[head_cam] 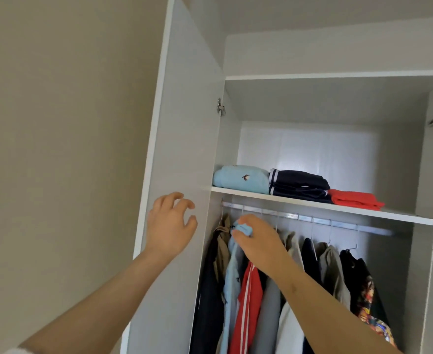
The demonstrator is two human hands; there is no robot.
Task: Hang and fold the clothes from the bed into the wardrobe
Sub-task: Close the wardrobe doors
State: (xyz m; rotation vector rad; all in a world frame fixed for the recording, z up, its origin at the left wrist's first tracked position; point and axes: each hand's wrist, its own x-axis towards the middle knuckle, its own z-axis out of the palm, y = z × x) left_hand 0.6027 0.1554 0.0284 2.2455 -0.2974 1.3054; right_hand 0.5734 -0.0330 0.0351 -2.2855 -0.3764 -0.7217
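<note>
My right hand [256, 241] grips the top of a light blue shirt [232, 279] that hangs just below the metal rail [312, 219] of the open wardrobe. My left hand [169, 224] hovers in front of the left wardrobe door [182, 123], fingers loosely curled, holding nothing. Several garments hang on the rail: a dark jacket [206, 297], a red top with white stripes [248, 302], grey and beige pieces, and a patterned dark shirt [366, 297]. The shirt's hanger is hidden by my hand.
On the shelf [389, 215] above the rail lie three folded piles: light blue [241, 178], navy [299, 185] and red [353, 199]. A higher shelf [338, 74] sits above. A beige wall [57, 123] is at the left.
</note>
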